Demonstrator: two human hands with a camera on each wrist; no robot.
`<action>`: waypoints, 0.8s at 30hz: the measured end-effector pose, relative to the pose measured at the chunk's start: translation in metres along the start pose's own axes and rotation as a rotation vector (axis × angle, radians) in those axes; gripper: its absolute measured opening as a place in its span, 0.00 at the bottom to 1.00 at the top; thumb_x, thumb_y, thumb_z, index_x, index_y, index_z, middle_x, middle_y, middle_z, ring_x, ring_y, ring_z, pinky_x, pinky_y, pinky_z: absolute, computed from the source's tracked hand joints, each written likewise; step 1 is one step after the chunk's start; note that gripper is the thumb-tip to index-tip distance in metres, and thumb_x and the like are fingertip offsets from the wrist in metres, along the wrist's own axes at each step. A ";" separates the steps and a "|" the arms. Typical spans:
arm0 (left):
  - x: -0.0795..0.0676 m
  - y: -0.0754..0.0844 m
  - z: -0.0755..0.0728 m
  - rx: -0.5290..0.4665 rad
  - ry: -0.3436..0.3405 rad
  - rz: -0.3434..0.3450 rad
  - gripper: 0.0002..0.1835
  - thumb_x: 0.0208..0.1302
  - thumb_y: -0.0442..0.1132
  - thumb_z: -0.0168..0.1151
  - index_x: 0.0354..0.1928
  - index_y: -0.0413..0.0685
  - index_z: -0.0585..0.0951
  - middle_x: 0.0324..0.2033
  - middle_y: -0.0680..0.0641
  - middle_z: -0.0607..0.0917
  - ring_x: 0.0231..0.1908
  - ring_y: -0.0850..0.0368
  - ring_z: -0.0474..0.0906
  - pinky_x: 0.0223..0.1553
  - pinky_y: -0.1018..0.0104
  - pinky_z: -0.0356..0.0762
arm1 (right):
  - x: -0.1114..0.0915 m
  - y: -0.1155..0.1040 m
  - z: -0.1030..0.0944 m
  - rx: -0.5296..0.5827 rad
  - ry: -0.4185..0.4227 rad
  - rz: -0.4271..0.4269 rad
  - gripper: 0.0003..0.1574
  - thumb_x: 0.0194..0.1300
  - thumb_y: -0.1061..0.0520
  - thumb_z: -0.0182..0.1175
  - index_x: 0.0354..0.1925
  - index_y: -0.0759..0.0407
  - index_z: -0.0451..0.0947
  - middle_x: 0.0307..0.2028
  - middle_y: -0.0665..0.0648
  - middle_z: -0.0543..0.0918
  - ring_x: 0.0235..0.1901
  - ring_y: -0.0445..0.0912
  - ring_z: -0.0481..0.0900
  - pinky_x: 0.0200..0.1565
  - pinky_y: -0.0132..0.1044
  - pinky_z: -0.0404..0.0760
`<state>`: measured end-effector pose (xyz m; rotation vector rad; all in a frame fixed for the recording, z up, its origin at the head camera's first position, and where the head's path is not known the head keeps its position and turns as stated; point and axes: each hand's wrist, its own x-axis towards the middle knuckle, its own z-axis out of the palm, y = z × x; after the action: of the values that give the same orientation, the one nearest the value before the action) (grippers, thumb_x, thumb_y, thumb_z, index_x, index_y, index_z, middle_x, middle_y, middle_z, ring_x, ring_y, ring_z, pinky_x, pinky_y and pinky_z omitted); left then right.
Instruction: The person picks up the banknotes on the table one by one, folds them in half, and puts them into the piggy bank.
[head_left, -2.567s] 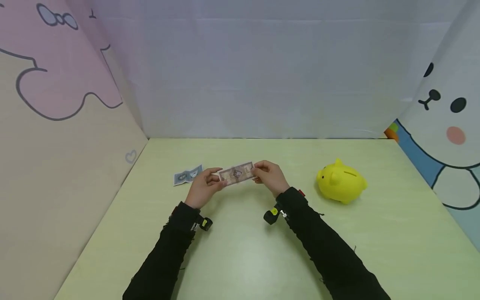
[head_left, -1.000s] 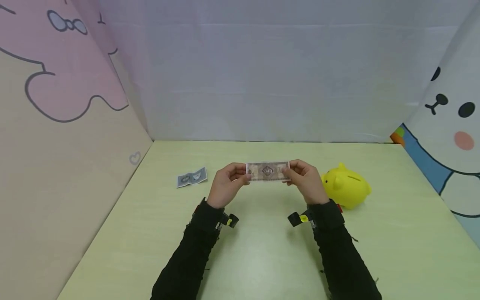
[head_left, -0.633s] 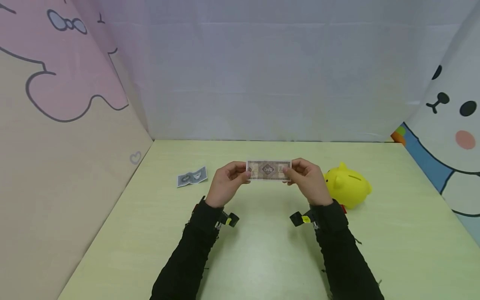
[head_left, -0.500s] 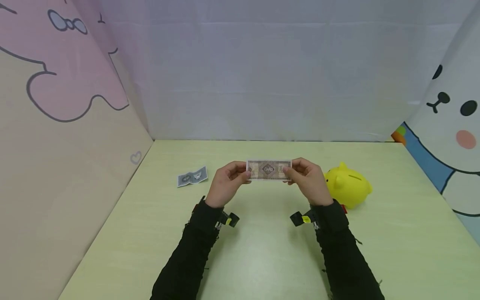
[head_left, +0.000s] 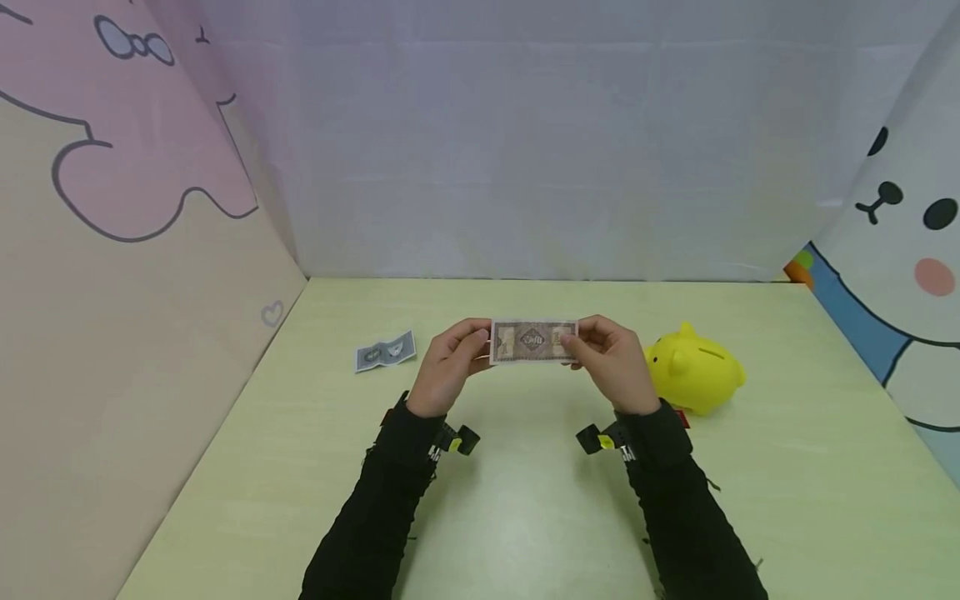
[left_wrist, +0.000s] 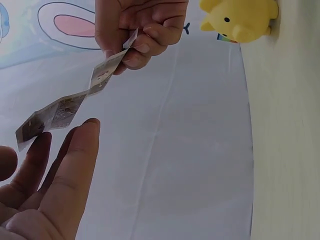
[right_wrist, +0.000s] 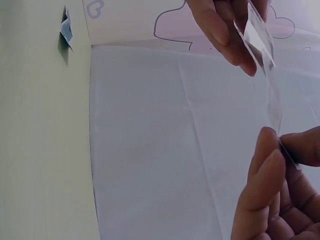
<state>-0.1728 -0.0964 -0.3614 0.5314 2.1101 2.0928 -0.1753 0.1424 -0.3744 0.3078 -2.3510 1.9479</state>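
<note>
A brown banknote (head_left: 532, 342) is held up above the table in the head view, creased in the left wrist view. My right hand (head_left: 618, 367) pinches its right end between thumb and fingers. At the other end, my left hand (head_left: 442, 373) has its fingers against the back of the note. Its thumb (left_wrist: 6, 162) stands apart from the paper, and the fingers (left_wrist: 70, 175) are fairly straight. A creased blue banknote (head_left: 385, 352) lies on the table to the left. To the right, partly behind my right hand, sits a yellow piggy bank (head_left: 693, 372) with a slot on top.
The pale table (head_left: 517, 517) runs back to a white cloth wall (head_left: 525, 167). Printed side panels stand left (head_left: 135, 333) and right (head_left: 922, 275). A small camera is strapped to each wrist.
Both hands moved right with the brown banknote and levelled it. Within the last half second my left thumb has come off the note's front; the right hand still pinches it.
</note>
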 end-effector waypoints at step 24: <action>0.001 -0.004 0.013 0.000 -0.007 -0.015 0.18 0.73 0.32 0.53 0.62 0.36 0.72 0.56 0.34 0.77 0.45 0.62 0.81 0.51 0.62 0.81 | -0.001 -0.003 0.012 -0.071 -0.006 0.007 0.12 0.69 0.61 0.60 0.45 0.70 0.76 0.35 0.66 0.81 0.27 0.41 0.81 0.33 0.28 0.82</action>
<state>-0.1702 -0.0836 -0.3651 0.5207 2.1038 2.0799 -0.1729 0.1303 -0.3741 0.3012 -2.4217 1.8632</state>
